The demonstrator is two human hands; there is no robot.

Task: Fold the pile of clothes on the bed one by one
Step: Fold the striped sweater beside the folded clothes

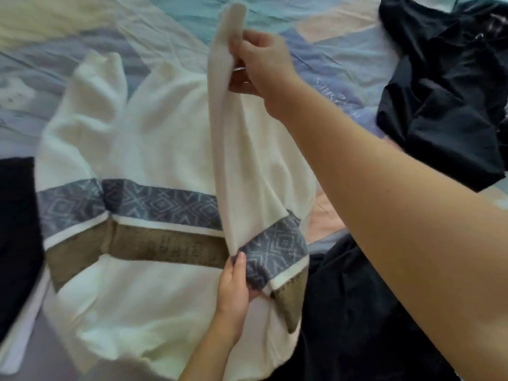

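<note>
Behind lifted sleeve (233, 138), right hand (264, 64) fingertips hidden, frame blurred

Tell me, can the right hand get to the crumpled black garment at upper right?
Probably yes: the crumpled black garment lies uncovered, but the right hand must first release the cream sweater's sleeve.

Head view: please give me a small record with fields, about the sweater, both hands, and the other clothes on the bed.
garment in work: cream sweater with a grey patterned band and a brown band, spread on the bed
right hand: grips the sleeve near its cuff, lifted above the sweater
left hand: pinches the sleeve at the grey band
sleeve state: stretched between both hands, not yet laid down
other clothes: black garment at upper right; dark garment at lower right; dark cloth at left edge
image quality: slightly blurred
</note>
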